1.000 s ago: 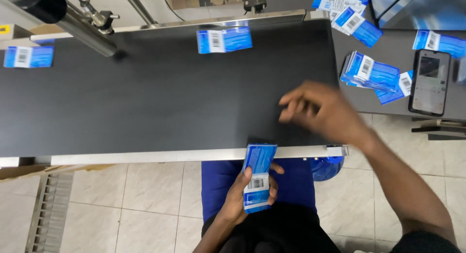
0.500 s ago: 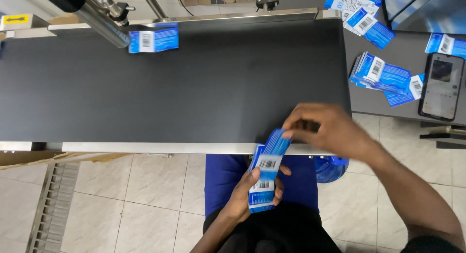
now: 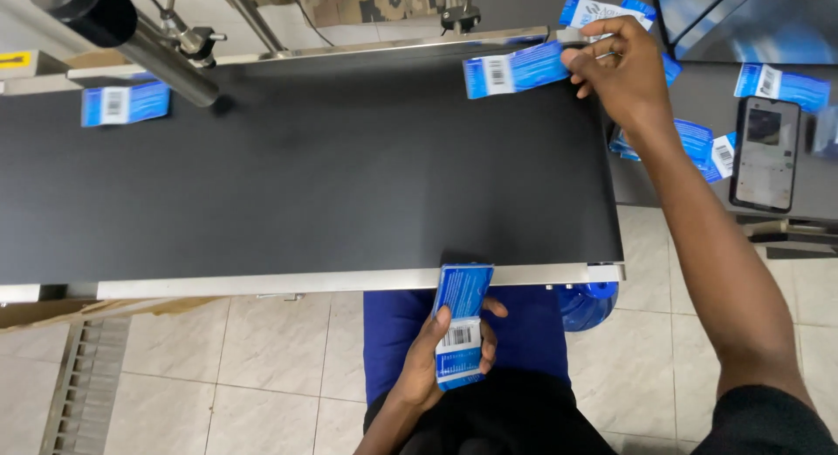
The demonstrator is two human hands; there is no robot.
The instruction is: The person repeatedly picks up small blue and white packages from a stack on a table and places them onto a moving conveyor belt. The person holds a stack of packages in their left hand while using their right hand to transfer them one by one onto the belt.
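Overhead, one worker's two bare hands over a black conveyor belt (image 3: 305,176) with a pale metal frame. Left hand (image 3: 449,355): below the belt's near edge, over the lap, fingers wrapped round a stack of blue flat packets (image 3: 461,324); the stack's top end touches or overlaps the near rail, its lower end is covered by the palm, and the number of packets in it cannot be told. Right hand (image 3: 615,67): arm stretched to the belt's far right corner, fingertips pinching the right end of a single blue packet (image 3: 515,71) that lies flat along the far edge, white barcode panel facing up; the pinched end is hidden under the fingers. Second blue packet (image 3: 125,103): at the far left edge of the belt, lying flat, well apart from both hands. Grey side table (image 3: 786,198) to the right of the belt: loose blue packets (image 3: 703,145) partly hidden behind the right wrist, further ones cut off by the top and right borders; a dark phone (image 3: 765,154) lies face up near them. Black cylinder on a metal rod (image 3: 131,32): over the far left corner, its upper part cut off. Blue seat (image 3: 524,333) and tiled floor (image 3: 262,368) below; the body is mostly out of frame.
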